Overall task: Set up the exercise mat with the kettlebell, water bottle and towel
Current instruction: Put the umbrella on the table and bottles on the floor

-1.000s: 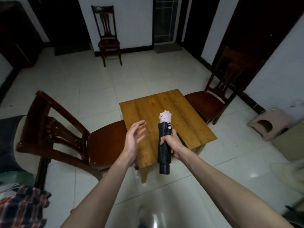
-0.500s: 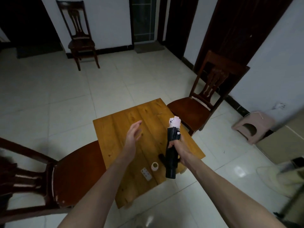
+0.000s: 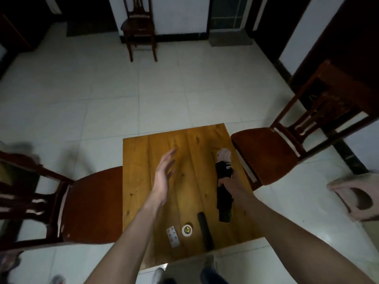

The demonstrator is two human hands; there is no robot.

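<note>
Fingers of your right hand (image 3: 230, 184) wrap a black folded umbrella (image 3: 224, 185), which lies toward 3 o'clock over the wooden desk (image 3: 139, 160). Your left hand (image 3: 164, 171) hovers at the centre, fingers straight and loosely apart, holding nothing. Toward 6 o'clock lie a blister pack (image 3: 173, 236), a tape roll (image 3: 187, 229) and a black tube (image 3: 205, 230).

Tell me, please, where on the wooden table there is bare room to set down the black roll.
The far half of the table is bare, from the far edge down to the left hand and the right hand holding the black roll. The left strip is also bare. The near edge is crowded: blister pack, tape roll, black stick.
</note>
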